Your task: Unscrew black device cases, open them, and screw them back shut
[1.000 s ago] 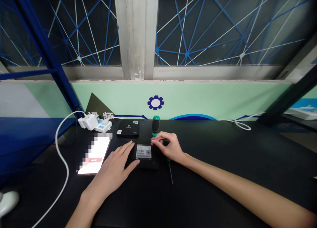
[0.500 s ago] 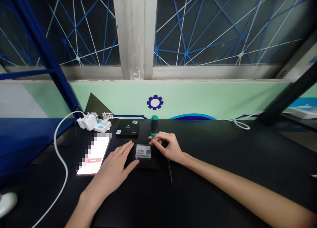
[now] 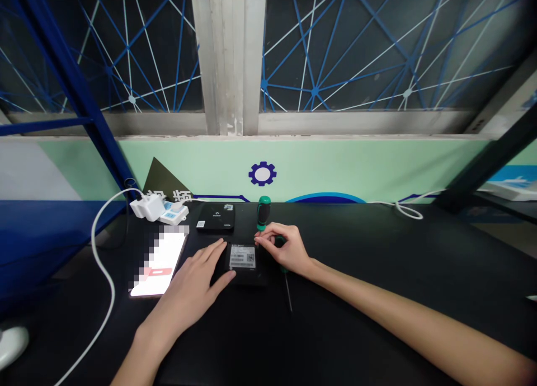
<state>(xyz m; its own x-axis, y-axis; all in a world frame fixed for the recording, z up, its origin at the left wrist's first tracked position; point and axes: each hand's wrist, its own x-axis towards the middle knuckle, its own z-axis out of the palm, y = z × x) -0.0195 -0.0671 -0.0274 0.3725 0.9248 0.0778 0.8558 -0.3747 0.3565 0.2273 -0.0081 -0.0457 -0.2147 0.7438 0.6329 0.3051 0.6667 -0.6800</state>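
A small black box (image 3: pixel 245 274) with a white label lies bottom-up on the black table (image 3: pixel 377 296). My left hand (image 3: pixel 193 288) rests flat on its left side, fingers stretched out. My right hand (image 3: pixel 284 249) pinches the shaft of a green-handled screwdriver (image 3: pixel 263 211) that stands upright at the box's far right corner. A second screwdriver (image 3: pixel 287 288) lies under my right wrist, its thin shaft pointing toward me.
A lit phone (image 3: pixel 160 264) lies left of the box. Behind it stand a white power strip with a charger (image 3: pixel 157 209) and its white cable (image 3: pixel 100 263). Another black box (image 3: pixel 216 216) sits at the back. A white cable (image 3: pixel 405 209) lies far right.
The upright screwdriver handle has tipped slightly left and back right again while my right fingers stay on its shaft. My left hand has not moved.
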